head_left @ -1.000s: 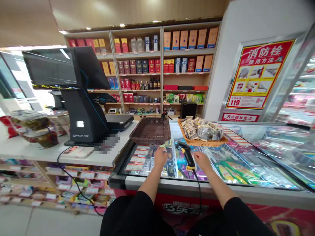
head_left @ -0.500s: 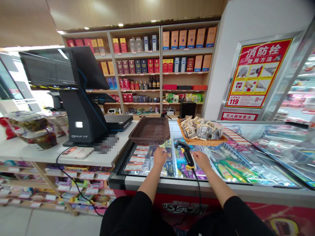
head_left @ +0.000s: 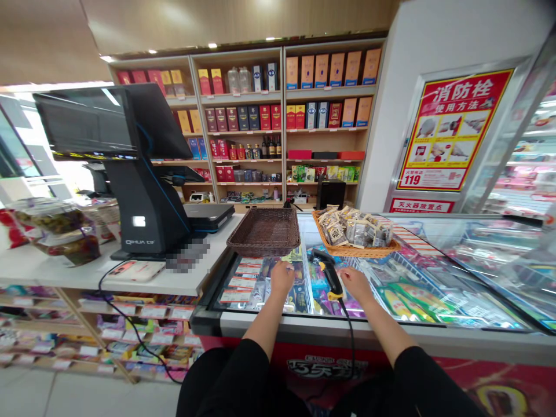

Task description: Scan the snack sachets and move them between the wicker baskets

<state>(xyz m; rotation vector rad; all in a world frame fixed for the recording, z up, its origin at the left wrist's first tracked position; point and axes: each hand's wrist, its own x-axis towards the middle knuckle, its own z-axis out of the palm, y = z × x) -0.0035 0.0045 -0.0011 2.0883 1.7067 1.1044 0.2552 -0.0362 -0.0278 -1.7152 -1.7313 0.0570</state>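
My left hand [head_left: 282, 277] rests on the glass top of the chest freezer [head_left: 260, 320], curled closed with nothing showing in it. It is just in front of a dark brown wicker basket [head_left: 264, 231], which holds nothing. My right hand [head_left: 354, 281] is also curled into a loose fist on the glass. Close to its left side lies a black and yellow barcode scanner [head_left: 332, 278], apart from the left hand, its cable hanging over the front edge. Behind the scanner, an orange wicker basket [head_left: 360, 251] carries several small wrapped snack packs [head_left: 347, 227].
On the left, a white counter [head_left: 204, 260] bears a black checkout terminal [head_left: 147, 208], a phone [head_left: 139, 270] and tubs of food [head_left: 65, 231]. Another cable [head_left: 130, 324] hangs from the counter. Shelves of boxed bottles [head_left: 243, 119] stand behind. A fire-hydrant sign [head_left: 456, 133] is at right.
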